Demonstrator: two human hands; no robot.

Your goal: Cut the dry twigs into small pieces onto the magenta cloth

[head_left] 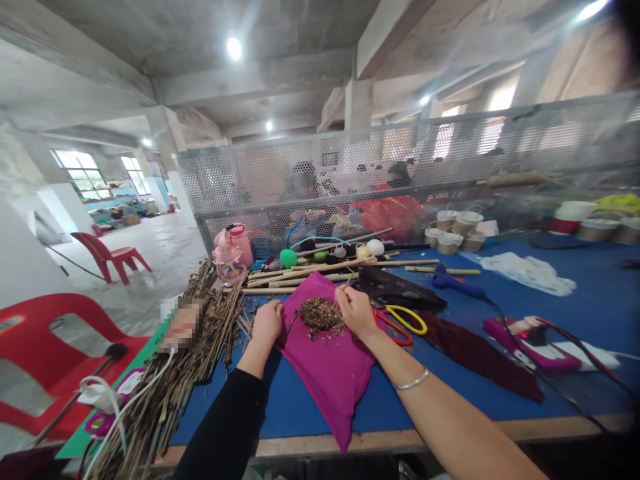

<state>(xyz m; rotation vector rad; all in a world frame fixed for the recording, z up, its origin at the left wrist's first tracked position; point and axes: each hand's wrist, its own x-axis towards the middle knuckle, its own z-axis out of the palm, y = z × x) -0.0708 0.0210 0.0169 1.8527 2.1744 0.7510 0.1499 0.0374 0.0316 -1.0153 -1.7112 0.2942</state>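
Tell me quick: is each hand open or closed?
Left hand: closed at the purple cloth's edge; exact grip hidden.
Right hand: closed beside the brown plant bits; what it pinches cannot be told.

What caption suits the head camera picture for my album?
Left hand and right hand at opposite edges of a magenta cloth, brown bits between.

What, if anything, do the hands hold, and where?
Left hand: apparently the magenta cloth, by its left edge. Right hand: over the cloth; hold unclear.
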